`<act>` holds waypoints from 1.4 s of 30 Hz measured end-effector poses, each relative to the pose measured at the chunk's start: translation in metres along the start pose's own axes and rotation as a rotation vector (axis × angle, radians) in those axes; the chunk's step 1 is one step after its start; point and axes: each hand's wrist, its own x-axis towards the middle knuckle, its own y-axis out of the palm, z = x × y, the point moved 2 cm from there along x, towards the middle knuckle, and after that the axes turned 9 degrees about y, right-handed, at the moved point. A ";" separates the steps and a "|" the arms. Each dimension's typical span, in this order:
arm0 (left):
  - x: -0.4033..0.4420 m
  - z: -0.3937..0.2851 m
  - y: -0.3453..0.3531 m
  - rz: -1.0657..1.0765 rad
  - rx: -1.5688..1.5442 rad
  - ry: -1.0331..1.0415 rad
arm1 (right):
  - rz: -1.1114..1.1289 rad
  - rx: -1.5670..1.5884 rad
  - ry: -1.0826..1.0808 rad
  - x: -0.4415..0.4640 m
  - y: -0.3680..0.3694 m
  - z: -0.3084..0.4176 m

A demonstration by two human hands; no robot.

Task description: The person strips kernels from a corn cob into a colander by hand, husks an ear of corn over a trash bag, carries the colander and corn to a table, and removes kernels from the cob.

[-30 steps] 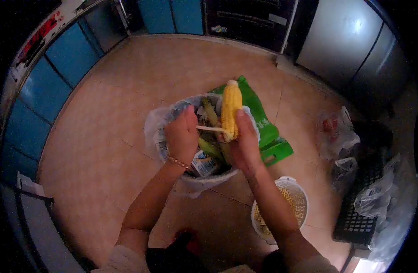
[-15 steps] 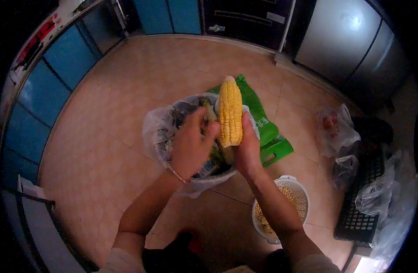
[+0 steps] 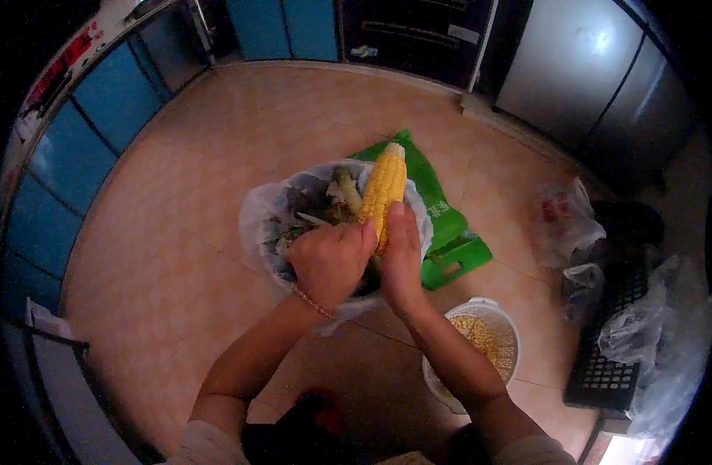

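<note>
A yellow corn cob point(image 3: 385, 180) points up and away, its pale tip at the top, above a lined waste bin. My right hand point(image 3: 403, 263) is closed around the cob's lower right side, thumb along the kernels. My left hand point(image 3: 330, 260), with a bracelet at the wrist, is curled against the cob's lower left side, thumb on the kernels. Both hands hide the cob's bottom end. Beneath them, the bin point(image 3: 267, 256) holds husks and a greenish-brown stalk-like piece point(image 3: 344, 190). A white colander point(image 3: 511, 333) with loose corn kernels point(image 3: 478, 335) stands below my right forearm.
A green bag point(image 3: 441, 201) lies on the tiled floor behind the bin. At the right are plastic bags point(image 3: 569, 221) and a black crate point(image 3: 608, 364). Blue cabinets point(image 3: 81, 132) line the left, and a silver appliance point(image 3: 569, 66) stands at the back right.
My left hand has come in from beside the cob and now grips its lower part. The cob has lowered slightly and tilted to the right at its top.
</note>
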 end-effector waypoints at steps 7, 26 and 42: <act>-0.003 0.028 0.019 0.123 -0.339 -0.309 | 0.336 0.523 0.255 0.014 -0.024 0.014; 0.013 -0.010 0.017 0.077 -1.190 -0.457 | 0.371 0.208 0.284 0.014 -0.019 0.007; 0.019 0.036 0.035 -0.184 -1.537 -0.797 | 0.812 0.925 0.679 -0.002 -0.011 0.010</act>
